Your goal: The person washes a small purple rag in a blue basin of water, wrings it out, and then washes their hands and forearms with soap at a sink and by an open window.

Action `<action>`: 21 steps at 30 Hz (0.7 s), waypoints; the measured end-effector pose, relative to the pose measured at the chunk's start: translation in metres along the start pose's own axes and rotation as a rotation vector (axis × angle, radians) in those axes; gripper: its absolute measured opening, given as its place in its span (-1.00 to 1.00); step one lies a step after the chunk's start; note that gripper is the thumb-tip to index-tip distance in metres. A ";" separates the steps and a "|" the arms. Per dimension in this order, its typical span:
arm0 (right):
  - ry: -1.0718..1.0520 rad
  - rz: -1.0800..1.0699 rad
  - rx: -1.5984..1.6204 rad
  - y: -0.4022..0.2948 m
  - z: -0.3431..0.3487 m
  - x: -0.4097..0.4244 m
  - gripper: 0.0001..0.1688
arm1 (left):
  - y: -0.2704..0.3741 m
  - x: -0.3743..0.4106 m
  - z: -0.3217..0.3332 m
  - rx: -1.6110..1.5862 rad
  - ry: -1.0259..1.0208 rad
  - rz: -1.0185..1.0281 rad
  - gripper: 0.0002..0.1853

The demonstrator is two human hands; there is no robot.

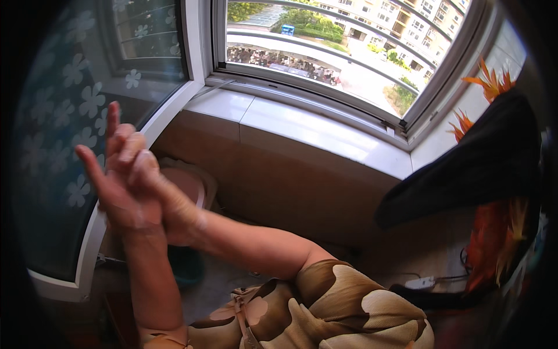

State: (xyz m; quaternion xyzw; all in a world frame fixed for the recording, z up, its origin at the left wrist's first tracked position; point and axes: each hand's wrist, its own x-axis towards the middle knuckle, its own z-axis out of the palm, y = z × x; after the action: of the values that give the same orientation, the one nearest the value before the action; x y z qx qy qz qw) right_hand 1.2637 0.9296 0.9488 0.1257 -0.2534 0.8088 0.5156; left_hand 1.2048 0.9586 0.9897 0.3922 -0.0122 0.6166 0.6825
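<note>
My left hand is raised at the left, its thumb and one finger stretched out and apart. From the right, my right hand reaches across and is wrapped around it, palm against palm side. Some of the interlaced fingers are blurred, so which hand they belong to is hard to tell. A whitish film, like lather, shows on the wrists and knuckles. Neither hand holds a separate object. Just behind the hands is an open casement window sash with flower patterns on its glass.
A white tiled sill runs below the barred window. Beneath the hands stand a round lidded thing and a dark green container. At right hang a black cloth and orange artificial leaves. A white power strip lies low.
</note>
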 end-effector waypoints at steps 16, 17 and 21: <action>0.195 -0.110 -0.529 0.043 0.017 0.039 -0.70 | 0.031 -0.091 0.021 0.872 0.144 0.226 -0.19; 0.267 -0.199 -0.771 0.041 0.009 0.041 -0.72 | 0.025 -0.091 0.024 0.888 0.181 0.223 -0.19; 0.142 -0.391 -1.128 0.030 0.025 0.035 -0.77 | 0.009 -0.101 0.034 0.882 0.353 0.265 -0.21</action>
State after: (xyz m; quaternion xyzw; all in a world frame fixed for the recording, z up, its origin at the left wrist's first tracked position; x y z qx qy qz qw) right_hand 1.2202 0.9329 0.9780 -0.1775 -0.5808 0.4461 0.6574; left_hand 1.1891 0.8549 0.9673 0.5283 0.3162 0.7015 0.3588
